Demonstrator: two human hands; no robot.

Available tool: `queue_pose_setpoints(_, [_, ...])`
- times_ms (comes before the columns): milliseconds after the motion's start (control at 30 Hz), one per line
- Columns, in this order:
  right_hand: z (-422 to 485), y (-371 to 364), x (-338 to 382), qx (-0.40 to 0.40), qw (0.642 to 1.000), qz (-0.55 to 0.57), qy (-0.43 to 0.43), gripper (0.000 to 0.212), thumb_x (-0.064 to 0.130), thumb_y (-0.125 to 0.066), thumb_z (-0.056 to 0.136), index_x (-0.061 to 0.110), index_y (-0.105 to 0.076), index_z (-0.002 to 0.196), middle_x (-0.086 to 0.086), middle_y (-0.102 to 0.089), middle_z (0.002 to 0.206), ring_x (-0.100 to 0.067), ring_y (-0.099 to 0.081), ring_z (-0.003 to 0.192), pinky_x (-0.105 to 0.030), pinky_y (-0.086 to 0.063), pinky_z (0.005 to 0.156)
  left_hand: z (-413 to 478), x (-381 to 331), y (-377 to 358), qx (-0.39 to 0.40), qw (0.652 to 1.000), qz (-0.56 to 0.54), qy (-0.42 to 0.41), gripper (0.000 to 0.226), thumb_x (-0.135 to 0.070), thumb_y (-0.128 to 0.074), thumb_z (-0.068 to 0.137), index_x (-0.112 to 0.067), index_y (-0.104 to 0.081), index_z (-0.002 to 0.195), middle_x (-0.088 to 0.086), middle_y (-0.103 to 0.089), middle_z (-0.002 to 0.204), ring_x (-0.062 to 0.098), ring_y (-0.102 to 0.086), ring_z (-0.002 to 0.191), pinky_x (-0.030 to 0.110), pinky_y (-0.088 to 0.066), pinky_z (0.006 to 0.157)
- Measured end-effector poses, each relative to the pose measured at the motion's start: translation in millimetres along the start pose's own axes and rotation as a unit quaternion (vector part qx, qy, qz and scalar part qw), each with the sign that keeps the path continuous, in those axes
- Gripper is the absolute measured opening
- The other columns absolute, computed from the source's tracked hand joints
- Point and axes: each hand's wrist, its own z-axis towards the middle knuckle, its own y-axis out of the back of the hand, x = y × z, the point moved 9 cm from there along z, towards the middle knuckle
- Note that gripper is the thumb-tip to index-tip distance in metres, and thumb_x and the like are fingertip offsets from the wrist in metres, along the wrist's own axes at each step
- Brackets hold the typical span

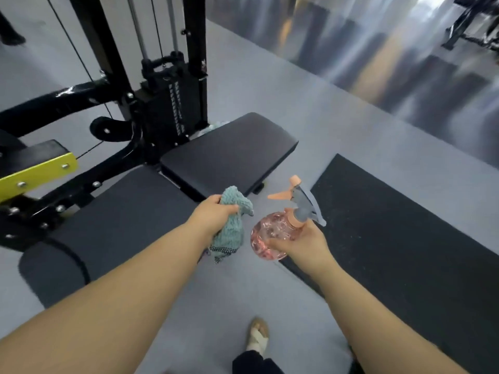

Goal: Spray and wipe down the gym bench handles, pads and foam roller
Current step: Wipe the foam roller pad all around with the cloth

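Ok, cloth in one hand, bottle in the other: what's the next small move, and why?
Probably slide the right hand up the pink spray bottle to its neck, so a finger reaches the trigger. The hand cups the round body below the trigger, while the nozzle points toward the bench pad. The left hand grips the teal cloth, ready to wipe.
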Motion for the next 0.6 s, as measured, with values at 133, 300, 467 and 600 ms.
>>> queue_pose_setpoints(133, [50.0,79.0,-14.7,-0.026,0.999,-0.015,-0.013,0.038,0.017,-0.083,0.063,0.031,-0.060,0.090,0.008,-0.066,0.095,-0.008,-0.063,0.090,-0.023,-0.051,0.077,35.4,-46.3,-68.1,0.017,1.000,-0.006,-0.020,0.018,-0.021,-0.061,0.088,-0.019,-0.059,0.105,0.007,-0.065,0.106,0.025,-0.064,0.094,0.041,-0.052,0.086])
queue_pose_setpoints(300, [118.4,145.3,-15.3,-0.039,0.999,-0.013,-0.019,0.054,0.025,-0.087,0.059,0.023,-0.062,0.107,0.007,-0.067,0.101,-0.010,-0.064,0.095,-0.029,-0.052,0.084,70.8,-89.1,-106.9,0.013,0.999,-0.025,-0.017,0.015,-0.018,-0.060,0.089,-0.017,-0.057,0.103,0.007,-0.065,0.105,0.025,-0.063,0.095,0.041,-0.051,0.089])
queue_pose_setpoints(467, [202.9,176.8,-0.8,-0.035,0.999,-0.011,-0.025,0.056,0.025,-0.086,0.061,0.023,-0.060,0.110,0.005,-0.066,0.105,-0.013,-0.062,0.098,-0.032,-0.050,0.087,134.5,-142.1,-130.7,-0.002,0.999,-0.036,-0.014,0.007,-0.015,-0.064,0.086,-0.020,-0.059,0.087,0.006,-0.066,0.095,0.023,-0.064,0.086,0.037,-0.052,0.083])
queue_pose_setpoints(600, [265.8,209.2,18.9,-0.044,0.999,-0.020,-0.022,0.040,0.021,-0.084,0.065,0.033,-0.058,0.094,0.010,-0.065,0.098,-0.008,-0.061,0.092,-0.019,-0.045,0.071,201.3,-188.9,-163.8,-0.004,0.999,-0.050,-0.005,0.013,-0.014,-0.063,0.086,-0.013,-0.060,0.098,0.011,-0.066,0.101,0.027,-0.065,0.089,0.042,-0.053,0.085])
